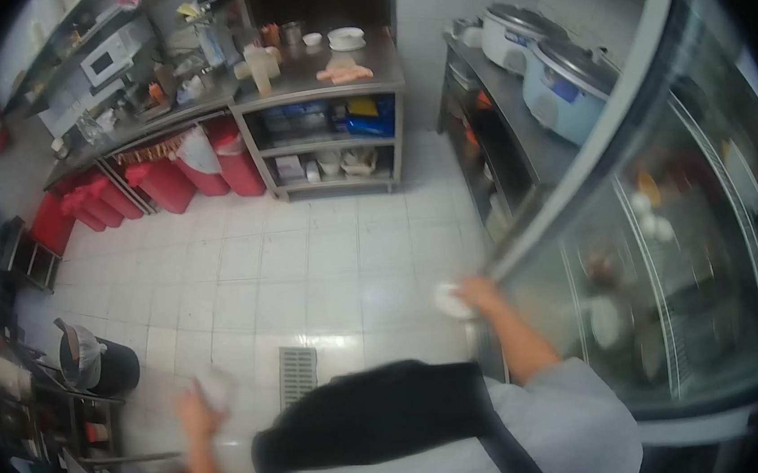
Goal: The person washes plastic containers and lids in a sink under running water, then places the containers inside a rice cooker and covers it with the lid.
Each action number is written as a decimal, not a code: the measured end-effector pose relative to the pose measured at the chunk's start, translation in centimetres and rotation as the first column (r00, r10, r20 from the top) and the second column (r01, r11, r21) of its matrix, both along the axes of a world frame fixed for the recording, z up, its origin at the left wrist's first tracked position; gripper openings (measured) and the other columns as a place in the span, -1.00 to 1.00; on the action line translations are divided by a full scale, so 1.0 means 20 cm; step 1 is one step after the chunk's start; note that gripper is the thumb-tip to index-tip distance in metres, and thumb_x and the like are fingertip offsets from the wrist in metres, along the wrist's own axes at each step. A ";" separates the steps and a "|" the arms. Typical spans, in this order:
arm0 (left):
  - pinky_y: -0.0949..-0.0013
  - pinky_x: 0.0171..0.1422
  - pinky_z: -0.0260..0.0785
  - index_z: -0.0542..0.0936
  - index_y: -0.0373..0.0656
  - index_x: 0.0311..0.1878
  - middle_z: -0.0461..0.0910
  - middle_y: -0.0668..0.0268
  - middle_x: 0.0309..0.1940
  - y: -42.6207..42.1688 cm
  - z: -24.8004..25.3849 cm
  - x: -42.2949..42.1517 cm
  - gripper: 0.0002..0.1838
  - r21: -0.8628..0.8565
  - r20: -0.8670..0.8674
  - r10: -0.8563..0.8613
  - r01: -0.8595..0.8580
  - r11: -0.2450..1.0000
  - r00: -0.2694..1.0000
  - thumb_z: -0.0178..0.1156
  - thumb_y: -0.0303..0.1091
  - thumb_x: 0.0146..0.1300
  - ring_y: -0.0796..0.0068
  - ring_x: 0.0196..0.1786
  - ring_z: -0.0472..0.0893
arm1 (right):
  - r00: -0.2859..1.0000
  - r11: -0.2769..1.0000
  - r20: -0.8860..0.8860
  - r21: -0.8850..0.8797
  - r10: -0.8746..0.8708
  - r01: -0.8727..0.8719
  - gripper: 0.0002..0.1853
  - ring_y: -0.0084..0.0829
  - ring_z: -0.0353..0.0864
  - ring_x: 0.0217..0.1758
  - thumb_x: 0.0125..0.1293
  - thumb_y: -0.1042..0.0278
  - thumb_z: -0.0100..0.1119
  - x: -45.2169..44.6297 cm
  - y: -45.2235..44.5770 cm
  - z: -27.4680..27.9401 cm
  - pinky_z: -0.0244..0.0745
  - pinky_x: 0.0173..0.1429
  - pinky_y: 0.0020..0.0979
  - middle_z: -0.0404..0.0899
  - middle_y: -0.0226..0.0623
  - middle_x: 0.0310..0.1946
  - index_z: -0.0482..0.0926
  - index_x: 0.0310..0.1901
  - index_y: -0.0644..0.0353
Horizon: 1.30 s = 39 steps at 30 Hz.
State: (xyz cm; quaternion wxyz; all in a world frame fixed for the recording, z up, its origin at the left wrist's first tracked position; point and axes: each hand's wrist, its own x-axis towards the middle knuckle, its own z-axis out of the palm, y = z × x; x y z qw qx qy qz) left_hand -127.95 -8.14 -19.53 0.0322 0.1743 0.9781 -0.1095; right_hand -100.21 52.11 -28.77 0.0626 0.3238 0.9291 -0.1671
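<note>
My right hand (477, 295) is closed on the edge of a small white round dish (451, 302), beside the frame of the glass fridge door (572, 174). Whether it also touches that frame, I cannot tell. On the other side, my left hand (200, 414) is stretched out low and smeared by motion. A pale, whitish blurred thing (220, 387) shows against its fingers, its kind unclear. Behind the glass, a fridge shelf (660, 302) bears several items, among them white eggs (655, 223) and a white container (606, 320).
A steel counter (373, 70) with shelves stands ahead, near red bins (163, 185). Large rice cookers (564, 85) sit on a side counter at right. At left are a black lined bin (106, 361) and shelving. A drain grate (298, 374) lies in the tiled floor.
</note>
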 end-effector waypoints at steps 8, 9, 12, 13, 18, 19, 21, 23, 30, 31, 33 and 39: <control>0.06 0.23 0.23 -0.29 -0.11 0.41 0.15 0.15 0.28 0.95 -0.36 -0.44 -0.03 0.824 0.433 -0.014 -0.402 -0.400 0.901 0.21 -0.22 0.19 0.32 0.26 0.25 | 0.698 0.245 -0.284 -0.957 -0.658 -0.159 -0.75 -0.39 0.47 -0.07 0.37 0.24 0.02 -1.01 -0.07 0.21 0.40 0.07 -0.35 0.50 -0.24 -0.19 0.42 -0.13 0.29; 0.01 0.20 0.25 -0.22 -0.11 0.40 0.22 0.20 0.21 1.23 -0.26 -0.52 -0.12 0.797 0.433 -0.022 -0.394 -0.458 0.901 0.16 -0.19 0.23 0.34 0.21 0.30 | 0.648 0.150 -0.314 -0.943 -0.694 -0.296 -0.75 -0.37 0.47 -0.02 0.39 0.27 -0.01 -1.17 -0.11 0.34 0.39 0.12 -0.30 0.48 -0.26 -0.10 0.38 -0.07 0.28; 0.11 0.26 0.20 -0.13 -0.10 0.33 0.23 0.11 0.17 1.98 0.13 -0.72 -0.20 0.642 0.394 -0.328 -0.513 -0.569 0.858 0.18 -0.28 0.19 0.30 0.19 0.30 | 0.598 -0.109 -0.306 -0.824 -0.741 -0.556 -0.69 -0.30 0.41 0.14 0.40 0.32 -0.05 -1.63 -0.08 0.58 0.35 0.23 -0.13 0.37 -0.25 0.08 0.24 0.10 0.20; 0.16 0.29 0.15 -0.18 -0.11 0.36 0.23 0.04 0.16 2.17 0.20 -0.78 -0.14 0.649 0.348 -0.420 -0.539 -0.538 0.838 0.20 -0.30 0.17 0.28 0.20 0.28 | 0.581 -0.129 -0.303 -0.800 -0.755 -0.586 -0.67 -0.27 0.39 0.18 0.40 0.33 -0.07 -1.72 -0.08 0.68 0.33 0.25 -0.09 0.34 -0.24 0.11 0.20 0.13 0.18; 0.14 0.21 0.23 -0.10 0.00 0.29 0.23 0.07 0.18 2.72 0.24 -1.02 -0.21 0.629 0.309 -0.661 -0.668 -0.397 0.684 0.23 -0.30 0.15 0.26 0.20 0.29 | 0.449 -0.114 -0.266 -0.744 -0.853 -0.658 -0.63 -0.26 0.25 0.33 0.44 0.40 -0.21 -1.90 0.19 0.93 0.19 0.36 -0.09 0.24 -0.23 0.23 0.11 0.24 0.09; 0.12 0.21 0.23 -0.10 0.02 0.30 0.23 0.08 0.18 2.84 0.23 -1.04 -0.20 0.610 0.316 -0.715 -0.711 -0.351 0.624 0.24 -0.30 0.14 0.25 0.21 0.29 | 0.386 -0.072 -0.270 -0.732 -0.882 -0.677 -0.63 -0.26 0.25 0.33 0.44 0.39 -0.20 -1.92 0.29 0.92 0.18 0.37 -0.09 0.24 -0.22 0.23 0.10 0.24 0.10; 0.00 0.27 0.14 -0.09 0.06 0.30 0.17 0.17 0.25 3.07 0.27 -1.02 -0.21 0.585 0.399 -0.761 -0.781 -0.219 0.512 0.23 -0.24 0.15 0.22 0.29 0.22 | 0.247 0.020 -0.277 -0.702 -0.929 -0.712 -0.61 -0.26 0.26 0.32 0.44 0.37 -0.18 -1.94 0.49 0.92 0.16 0.37 -0.09 0.25 -0.21 0.22 0.10 0.26 0.10; -0.09 0.30 0.10 -0.07 0.10 0.31 0.12 0.24 0.30 3.32 0.29 -1.01 -0.20 0.561 0.429 -0.807 -0.820 -0.114 0.406 0.23 -0.20 0.14 0.19 0.34 0.17 | 0.144 0.119 -0.310 -0.693 -0.940 -0.711 -0.59 -0.27 0.27 0.31 0.43 0.36 -0.16 -1.95 0.67 0.90 0.19 0.35 -0.10 0.26 -0.21 0.22 0.10 0.26 0.12; -0.14 0.23 0.22 0.17 0.09 0.27 0.34 0.36 0.18 4.13 0.06 -1.13 -0.31 0.444 0.354 -0.931 -0.892 0.083 0.090 0.27 -0.23 0.08 0.26 0.22 0.37 | 0.648 0.746 -0.633 -0.650 -0.423 -0.148 -0.70 -0.37 0.56 -0.05 0.32 0.20 0.07 -1.63 1.63 0.97 0.45 0.05 -0.30 0.56 -0.26 -0.13 0.45 0.00 0.17; -0.11 0.21 0.25 0.21 0.09 0.25 0.38 0.37 0.14 4.22 0.04 -1.15 -0.33 0.458 0.385 -0.917 -0.885 0.089 0.107 0.28 -0.24 0.07 0.27 0.18 0.41 | 0.800 0.871 -0.546 -0.488 -0.249 -0.062 -0.71 -0.39 0.60 -0.12 0.29 0.18 0.12 -1.53 1.83 1.01 0.47 0.00 -0.34 0.62 -0.27 -0.21 0.54 -0.07 0.18; -0.06 0.19 0.26 0.21 0.09 0.25 0.35 0.36 0.17 4.35 -0.01 -1.23 -0.31 0.530 0.469 -0.858 -0.843 0.086 0.208 0.29 -0.26 0.04 0.27 0.21 0.37 | 0.672 0.964 -0.699 -0.250 -0.244 0.089 -0.72 -0.46 0.58 -0.12 0.23 0.17 0.18 -1.33 2.22 1.15 0.45 0.01 -0.39 0.64 -0.33 -0.26 0.59 -0.13 0.16; -0.04 0.24 0.15 0.18 0.10 0.25 0.30 0.33 0.18 4.67 -0.15 -1.59 -0.25 0.627 0.513 -0.788 -0.776 0.074 0.339 0.29 -0.34 -0.04 0.28 0.26 0.25 | 0.610 0.388 -0.750 0.499 -0.254 0.775 -0.53 -0.06 0.29 0.24 0.13 0.25 0.22 -0.52 3.41 1.77 0.16 0.33 -0.17 0.43 -0.05 0.09 0.44 0.12 0.06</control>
